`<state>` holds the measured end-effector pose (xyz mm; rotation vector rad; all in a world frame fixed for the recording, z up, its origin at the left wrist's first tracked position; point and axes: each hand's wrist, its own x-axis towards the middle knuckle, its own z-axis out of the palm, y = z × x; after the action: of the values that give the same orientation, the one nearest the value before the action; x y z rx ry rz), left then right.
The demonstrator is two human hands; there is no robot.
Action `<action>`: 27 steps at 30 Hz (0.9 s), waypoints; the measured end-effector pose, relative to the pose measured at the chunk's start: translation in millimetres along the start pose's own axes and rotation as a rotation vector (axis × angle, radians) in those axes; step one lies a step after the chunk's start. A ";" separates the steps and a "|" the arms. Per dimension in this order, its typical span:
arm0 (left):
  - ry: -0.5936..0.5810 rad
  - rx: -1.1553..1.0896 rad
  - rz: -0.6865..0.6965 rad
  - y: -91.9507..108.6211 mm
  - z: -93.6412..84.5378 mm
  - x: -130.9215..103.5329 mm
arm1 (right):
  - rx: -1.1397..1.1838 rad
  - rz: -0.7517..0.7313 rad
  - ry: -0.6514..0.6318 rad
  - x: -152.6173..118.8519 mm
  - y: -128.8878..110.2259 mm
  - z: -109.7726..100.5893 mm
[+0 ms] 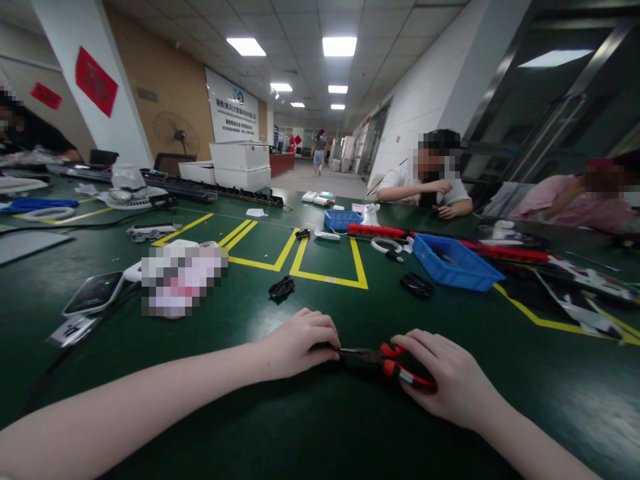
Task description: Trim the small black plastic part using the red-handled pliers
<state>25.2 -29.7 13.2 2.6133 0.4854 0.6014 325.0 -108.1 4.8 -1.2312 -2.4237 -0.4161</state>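
My right hand (447,373) is wrapped round the red handles of a pair of long-nose pliers (367,355), whose dark jaws point left. The tips of those jaws reach the fingers of my left hand (305,343). That hand is closed in a pinch on something dark and small, mostly hidden by the fingers, so I cannot make out its kind. Beyond my left hand, a small black bundle (281,288) lies on the green table (240,420). Another black bundle (417,285) lies farther right, in front of a blue tray.
A blue tray (455,267) stands right of centre, with a smaller blue tray (343,219) farther back. Yellow tape (330,280) marks the tabletop. At the left lie a white device with a dark screen (95,293) and cables. Across the table sits a person (425,180).
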 end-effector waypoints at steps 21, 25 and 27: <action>-0.015 0.284 0.037 5.8 4.4 2.3 | 0.109 0.114 -0.122 1.8 0.0 0.0; -0.012 0.306 0.035 5.6 6.4 3.2 | 0.127 0.119 -0.126 3.8 -2.0 -1.8; -0.017 0.315 0.031 6.3 6.3 3.7 | 0.131 0.115 -0.124 4.6 -2.8 -2.7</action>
<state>32.8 -35.5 12.2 2.9249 0.5757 0.5493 320.8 -107.6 9.1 -1.3667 -2.4224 -0.1495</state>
